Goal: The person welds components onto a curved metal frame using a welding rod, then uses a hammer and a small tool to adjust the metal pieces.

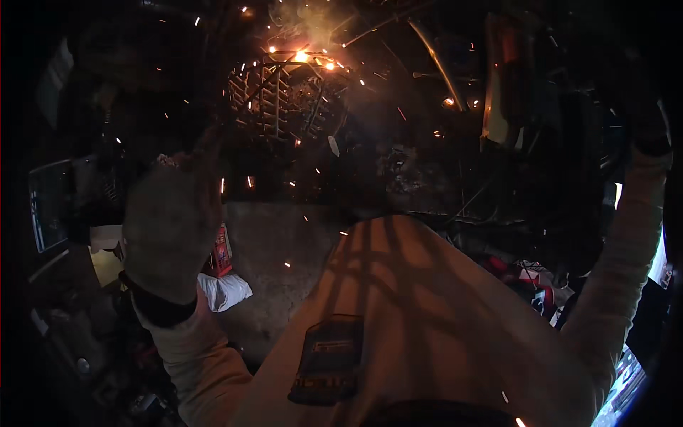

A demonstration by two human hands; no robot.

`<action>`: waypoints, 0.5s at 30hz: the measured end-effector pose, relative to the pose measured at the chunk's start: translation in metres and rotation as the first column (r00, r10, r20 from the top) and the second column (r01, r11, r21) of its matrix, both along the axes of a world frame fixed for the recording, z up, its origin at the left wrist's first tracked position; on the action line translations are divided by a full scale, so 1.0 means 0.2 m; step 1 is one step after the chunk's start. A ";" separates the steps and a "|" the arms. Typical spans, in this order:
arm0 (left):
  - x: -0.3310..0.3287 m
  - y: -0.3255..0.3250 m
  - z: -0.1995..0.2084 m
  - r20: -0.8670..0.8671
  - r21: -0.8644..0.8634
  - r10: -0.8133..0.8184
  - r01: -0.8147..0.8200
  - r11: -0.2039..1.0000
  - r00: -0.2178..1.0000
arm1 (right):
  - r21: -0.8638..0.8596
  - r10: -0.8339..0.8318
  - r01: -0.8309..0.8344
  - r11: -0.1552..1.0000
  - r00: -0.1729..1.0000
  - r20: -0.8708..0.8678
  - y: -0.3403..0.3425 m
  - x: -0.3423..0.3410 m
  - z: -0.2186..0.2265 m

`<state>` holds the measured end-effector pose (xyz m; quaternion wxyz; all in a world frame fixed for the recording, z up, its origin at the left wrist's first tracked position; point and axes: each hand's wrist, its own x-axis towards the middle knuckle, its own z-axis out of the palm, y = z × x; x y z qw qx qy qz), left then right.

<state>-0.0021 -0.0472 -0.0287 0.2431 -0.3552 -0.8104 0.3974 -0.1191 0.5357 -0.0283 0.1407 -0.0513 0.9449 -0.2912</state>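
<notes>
A cage-like lattice of thin metal bars (284,96) is seen at upper centre, lit orange by a bright spark point at its top edge, with sparks scattered around it. The left hand (171,228), in a coarse grey glove, is raised below-left of the lattice; its grip cannot be told. The right hand (640,99), dark-gloved, is raised far right of the lattice, grip hidden in shadow; a beige sleeve and chest fabric block the view below the lattice.

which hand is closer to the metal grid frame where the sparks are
Left. The gloved left hand is raised just below-left of the metal grid frame; the right hand is far off at the right edge.
</notes>
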 end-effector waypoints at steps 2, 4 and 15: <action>0.02 -0.02 0.01 0.022 -0.004 0.005 -0.005 1.000 1.000 | -0.005 0.005 -0.005 1.000 1.000 0.000 0.00 0.00 0.00; 0.03 -0.01 0.03 0.046 -0.004 0.014 -0.014 1.000 0.999 | -0.010 0.014 -0.015 1.000 1.000 -0.007 0.01 0.00 0.00; 0.03 -0.13 0.00 0.297 0.176 0.025 -0.081 0.981 0.954 | 0.006 0.165 -0.165 0.986 0.985 -0.046 0.10 -0.04 -0.02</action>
